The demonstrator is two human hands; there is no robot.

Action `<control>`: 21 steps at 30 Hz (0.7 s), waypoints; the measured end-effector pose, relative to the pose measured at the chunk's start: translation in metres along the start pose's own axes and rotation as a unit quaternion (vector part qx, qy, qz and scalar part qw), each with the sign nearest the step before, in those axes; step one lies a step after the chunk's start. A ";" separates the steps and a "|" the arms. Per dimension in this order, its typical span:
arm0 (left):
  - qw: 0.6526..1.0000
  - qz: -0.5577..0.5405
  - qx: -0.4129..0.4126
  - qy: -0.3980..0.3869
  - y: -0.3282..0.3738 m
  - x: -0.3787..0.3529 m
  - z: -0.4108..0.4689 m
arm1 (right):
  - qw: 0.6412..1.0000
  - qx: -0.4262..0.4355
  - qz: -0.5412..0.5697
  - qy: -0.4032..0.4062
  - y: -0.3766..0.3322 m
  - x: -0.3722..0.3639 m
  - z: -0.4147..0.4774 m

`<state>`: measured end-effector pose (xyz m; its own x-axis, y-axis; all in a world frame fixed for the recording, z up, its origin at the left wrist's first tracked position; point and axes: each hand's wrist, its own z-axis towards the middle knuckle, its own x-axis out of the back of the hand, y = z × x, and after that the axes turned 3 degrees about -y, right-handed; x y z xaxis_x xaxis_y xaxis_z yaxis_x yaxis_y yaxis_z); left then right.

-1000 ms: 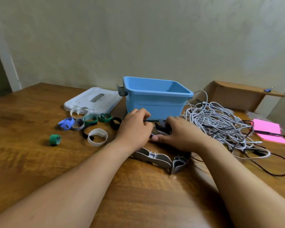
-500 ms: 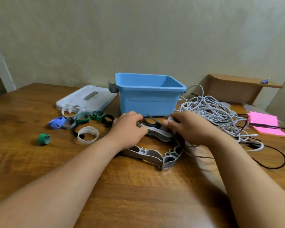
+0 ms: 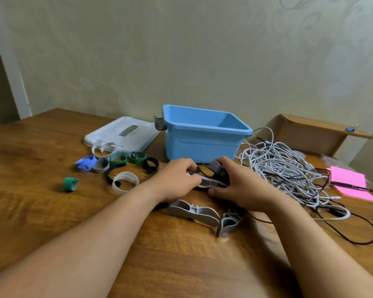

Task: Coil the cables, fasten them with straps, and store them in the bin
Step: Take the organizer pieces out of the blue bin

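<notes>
Currently left hand (image 3: 177,179) and right hand (image 3: 243,190) both curl fingers on a grey strap (image 3: 209,182) with black cable (image 3: 203,171), just in front of blue bin (image 3: 202,145).

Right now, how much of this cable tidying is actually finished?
Little looks done: the lid is off and the visible part of the blue bin holds no cables. In hand: the left hand and right hand grip a gray plastic piece with a black cable at it. To do: the white cable tangle is uncoiled, and the straps lie loose on the table.
</notes>
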<state>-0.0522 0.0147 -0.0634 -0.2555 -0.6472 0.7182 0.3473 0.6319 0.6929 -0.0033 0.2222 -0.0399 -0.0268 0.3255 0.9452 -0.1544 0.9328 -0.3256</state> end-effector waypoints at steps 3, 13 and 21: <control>0.995 -0.096 0.029 0.015 -0.001 0.000 0.001 | 0.983 0.010 0.141 0.117 -0.006 0.008 -0.010; 0.978 -0.186 0.053 0.082 -0.005 0.004 0.011 | 0.977 -0.050 0.055 0.199 -0.025 0.100 0.118; 0.983 -0.141 0.059 0.099 0.000 0.016 0.005 | 0.941 -0.020 0.127 0.313 -0.033 0.063 0.069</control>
<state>-0.0607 0.0058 -0.0516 -0.1407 -0.8665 0.4789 0.1775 0.4538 0.8733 -0.0681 0.2013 0.0325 0.5319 0.5541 0.6403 -0.1848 0.8139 -0.5508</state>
